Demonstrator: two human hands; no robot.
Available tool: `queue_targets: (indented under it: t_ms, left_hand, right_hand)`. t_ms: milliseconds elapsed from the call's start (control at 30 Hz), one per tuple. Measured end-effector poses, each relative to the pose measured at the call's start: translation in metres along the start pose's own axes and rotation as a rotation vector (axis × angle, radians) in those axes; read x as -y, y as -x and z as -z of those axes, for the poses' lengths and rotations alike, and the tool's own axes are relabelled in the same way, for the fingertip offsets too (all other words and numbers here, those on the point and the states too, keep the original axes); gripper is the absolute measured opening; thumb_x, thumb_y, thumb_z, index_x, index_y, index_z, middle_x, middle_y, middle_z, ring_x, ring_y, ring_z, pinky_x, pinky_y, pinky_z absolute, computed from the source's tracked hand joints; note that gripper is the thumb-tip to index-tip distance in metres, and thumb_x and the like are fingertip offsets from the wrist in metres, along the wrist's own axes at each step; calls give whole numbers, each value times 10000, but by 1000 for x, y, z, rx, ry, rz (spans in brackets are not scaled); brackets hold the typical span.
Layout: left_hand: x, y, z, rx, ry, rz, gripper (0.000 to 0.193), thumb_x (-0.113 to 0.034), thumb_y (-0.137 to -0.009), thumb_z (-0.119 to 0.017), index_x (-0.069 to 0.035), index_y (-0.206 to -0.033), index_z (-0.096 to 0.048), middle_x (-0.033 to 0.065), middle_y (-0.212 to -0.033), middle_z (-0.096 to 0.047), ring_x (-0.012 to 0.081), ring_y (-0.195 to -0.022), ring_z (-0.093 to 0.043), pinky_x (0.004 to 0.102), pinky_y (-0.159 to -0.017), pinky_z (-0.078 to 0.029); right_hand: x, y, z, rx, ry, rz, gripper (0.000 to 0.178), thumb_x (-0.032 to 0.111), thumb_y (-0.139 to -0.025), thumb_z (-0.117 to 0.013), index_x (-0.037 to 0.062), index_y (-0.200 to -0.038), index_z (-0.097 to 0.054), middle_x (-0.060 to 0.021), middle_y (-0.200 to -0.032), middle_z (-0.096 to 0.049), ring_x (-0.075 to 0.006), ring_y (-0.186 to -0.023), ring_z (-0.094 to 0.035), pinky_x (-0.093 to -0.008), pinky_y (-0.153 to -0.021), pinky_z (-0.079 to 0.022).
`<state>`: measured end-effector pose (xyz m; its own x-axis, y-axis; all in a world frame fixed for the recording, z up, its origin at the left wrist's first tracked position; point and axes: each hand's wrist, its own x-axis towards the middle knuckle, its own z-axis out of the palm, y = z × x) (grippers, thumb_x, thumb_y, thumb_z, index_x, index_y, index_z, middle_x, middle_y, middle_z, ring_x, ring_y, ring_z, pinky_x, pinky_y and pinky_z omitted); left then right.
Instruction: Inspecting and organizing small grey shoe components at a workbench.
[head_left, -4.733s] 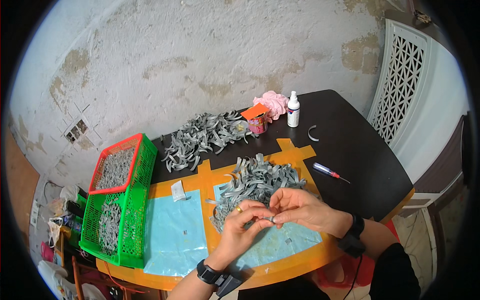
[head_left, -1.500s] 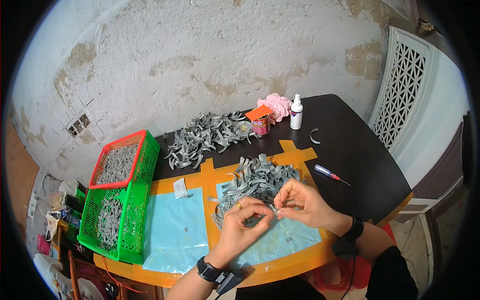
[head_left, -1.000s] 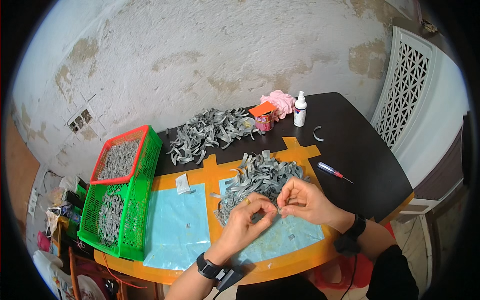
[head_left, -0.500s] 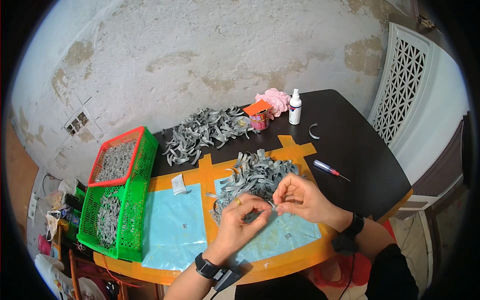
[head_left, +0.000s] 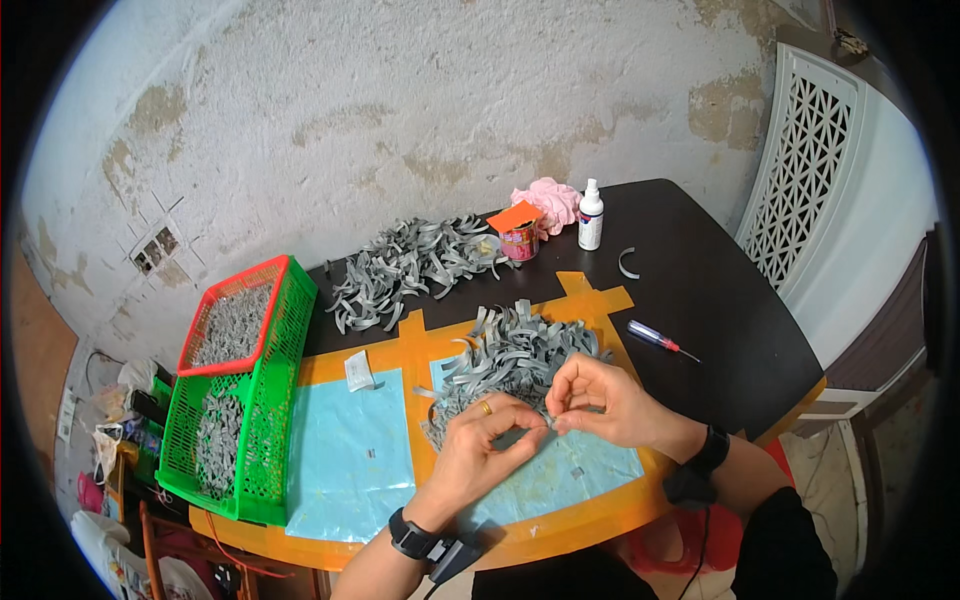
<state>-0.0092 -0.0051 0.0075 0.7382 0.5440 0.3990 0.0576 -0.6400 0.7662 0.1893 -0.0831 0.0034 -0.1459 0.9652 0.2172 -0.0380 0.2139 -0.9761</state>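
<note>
Both hands, left hand (head_left: 487, 441) and right hand (head_left: 602, 398), pinch one small grey curved plastic strip (head_left: 541, 424) between closed fingers, above the bench's blue sheet (head_left: 345, 455). It seems light, springy, best gripped at its ends.

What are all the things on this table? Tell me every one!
Near pile of grey curved strips: one, grey, by the hands.
Far pile of grey strips: one, grey, table back.
Single grey strip: one, right of the bottle.
Green plastic basket: one, left edge.
Red plastic basket: one, on the green one.
White bottle: one, back.
Pink cloth: one, back.
Screwdriver: one, red-blue, right.
Left hand: ring, pinching a small grey piece.
Right hand: pinching the same piece.
</note>
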Motion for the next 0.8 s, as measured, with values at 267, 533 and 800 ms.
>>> queue_targets:
  t_ms: [267, 533, 800]
  left_hand:
    - [3, 1, 3, 61, 11, -12, 114, -15, -755, -693, -7, -867, -674, 99, -890, -654, 216, -849, -629, 303, -762, -493]
    - [0, 1, 3, 41, -149, -149, 140, -57, -724, -724, -59, -847, -656, 58, -860, -635, 253, -828, -614, 336, -694, -505]
    - [-1, 1, -1, -10, -205, -161, 162, -51, -713, -714, -54, -827, -599, 74, -872, -614, 261, -835, -598, 343, -680, -494]
  right_hand:
    - [1, -2, 1, 62, 50, -15, 255, -83, -813, -596, 36, -990, -456, -39, -896, -554, -103, -855, -557, -292, -793, -491]
    - [2, 1, 0, 56, 12, -77, 267, -87, -809, -599, 26, -1001, -451, -49, -901, -557, -109, -849, -554, -286, -787, -490]
    - [-1, -1, -5, 1, 49, -30, 253, -87, -824, -597, 19, -1003, -453, -52, -895, -545, -107, -842, -559, -274, -765, -505]
